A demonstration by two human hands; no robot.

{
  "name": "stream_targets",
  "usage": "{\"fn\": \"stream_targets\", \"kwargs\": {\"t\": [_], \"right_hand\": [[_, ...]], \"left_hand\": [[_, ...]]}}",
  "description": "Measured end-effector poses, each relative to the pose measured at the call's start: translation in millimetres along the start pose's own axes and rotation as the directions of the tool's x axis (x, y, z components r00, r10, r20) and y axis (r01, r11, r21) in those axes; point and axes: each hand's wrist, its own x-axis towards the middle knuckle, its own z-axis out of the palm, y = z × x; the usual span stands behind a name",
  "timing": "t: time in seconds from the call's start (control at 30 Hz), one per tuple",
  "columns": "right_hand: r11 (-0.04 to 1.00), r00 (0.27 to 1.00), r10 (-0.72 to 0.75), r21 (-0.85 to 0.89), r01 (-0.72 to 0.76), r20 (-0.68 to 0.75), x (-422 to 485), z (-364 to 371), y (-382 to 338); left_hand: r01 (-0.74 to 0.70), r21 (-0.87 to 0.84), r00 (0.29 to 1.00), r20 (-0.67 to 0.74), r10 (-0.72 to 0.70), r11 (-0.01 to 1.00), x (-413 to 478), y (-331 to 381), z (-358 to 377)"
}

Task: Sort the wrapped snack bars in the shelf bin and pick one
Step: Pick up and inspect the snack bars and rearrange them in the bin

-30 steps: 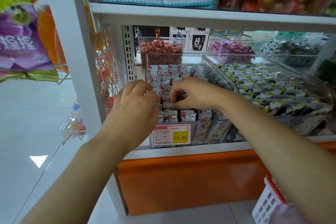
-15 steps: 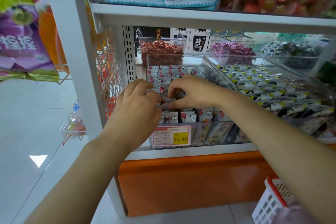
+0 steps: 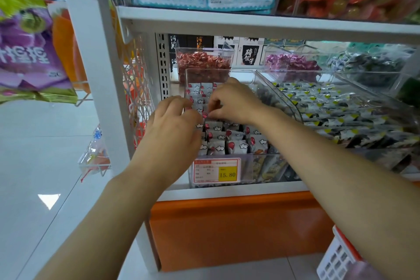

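A clear plastic shelf bin (image 3: pixel 250 167) holds several rows of wrapped snack bars (image 3: pixel 236 145), white with red dots and cloud prints. Both hands reach into it from the front. My left hand (image 3: pixel 175 125) rests over the bars at the bin's left side, fingers curled down onto them. My right hand (image 3: pixel 234 100) is a little further back, fingertips pinching the end of a wrapped bar (image 3: pixel 205 115) in the middle rows. What lies under the palms is hidden.
A price tag (image 3: pixel 217 170) reading 15.80 is on the bin front. To the right is a bin of black and yellow bars (image 3: pixel 341 109). Behind are bins of red candies (image 3: pixel 202 63) and purple candies (image 3: pixel 293 63). A white basket (image 3: pixel 336 257) hangs at lower right.
Both hands have moved further back along the rows of bars. The right hand's fingertips have closed onto a bar's end.
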Motion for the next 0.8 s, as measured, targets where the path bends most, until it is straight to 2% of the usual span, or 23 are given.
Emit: {"fn": "stream_targets", "kwargs": {"t": [0.1,0.23,0.33,0.4,0.5,0.63,0.73,0.8], "right_hand": [[0.989,0.997,0.040,0.143,-0.032,-0.060,-1.9,-3.6,-3.9],[0.906,0.968,0.106,0.424,0.001,-0.229,-19.7,-22.9,-6.0],[0.837,0.914,0.219,0.547,0.003,-0.340,-40.7,-36.9,-4.3],[0.750,0.860,0.329,0.661,0.012,-0.389,-56.6,-43.6,-2.7],[0.488,0.823,0.485,0.872,0.027,-0.297,-82.5,-47.6,0.4],[0.107,0.837,0.542,0.994,0.028,-0.082,-114.1,-36.7,2.5],[-0.130,0.831,0.555,0.991,0.036,0.043,-128.3,-24.9,2.6],[-0.245,0.846,0.522,0.969,0.029,0.107,-133.1,-20.0,3.7]], "left_hand": [[0.007,-0.006,0.999,-0.034,-0.007,1.000,0.3,1.3,-1.1],[0.007,-0.012,0.992,-0.130,-0.008,1.000,0.8,3.2,-1.7],[0.025,-0.130,0.983,-0.180,-0.048,0.991,1.8,6.8,-4.2],[0.031,-0.215,0.985,-0.157,-0.066,0.976,1.5,11.0,-4.1],[0.048,-0.300,0.992,-0.100,-0.081,0.953,-0.9,18.1,-1.8],[0.118,-0.412,0.992,0.015,-0.123,0.903,-1.5,23.2,2.2],[0.217,-0.634,0.976,0.130,-0.174,0.742,-1.7,26.2,2.1],[0.294,-0.732,0.955,0.193,-0.227,0.615,-2.3,27.5,1.2]]}}
